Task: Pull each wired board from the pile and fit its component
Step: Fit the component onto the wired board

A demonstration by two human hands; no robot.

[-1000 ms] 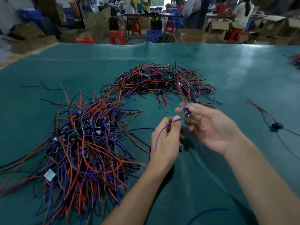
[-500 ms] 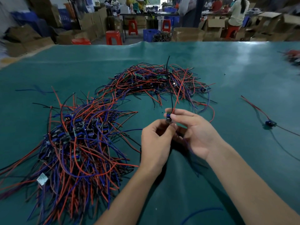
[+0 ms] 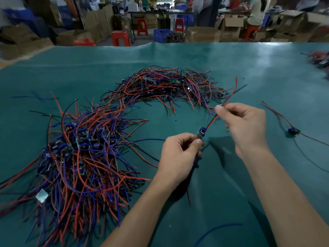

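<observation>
A small wired board (image 3: 201, 132) with a blue component hangs between my hands above the green table (image 3: 231, 68). My left hand (image 3: 179, 154) pinches its lower end between thumb and fingers. My right hand (image 3: 245, 125) pinches the board's red and black wires (image 3: 229, 98), which run up and to the right, pulled fairly straight. A far pile (image 3: 169, 86) of red, black and blue wired boards lies beyond my hands. A larger pile (image 3: 76, 154) with blue components lies to the left.
One wired board (image 3: 292, 131) lies alone on the table to the right. A loose blue wire (image 3: 217, 230) lies near the front edge. More wires (image 3: 318, 57) sit at the far right edge. Cardboard boxes, red stools and people are beyond the table.
My right hand has slid up and right along the red and black wires, drawing them straight away from the board. My left hand keeps its hold on the board.
</observation>
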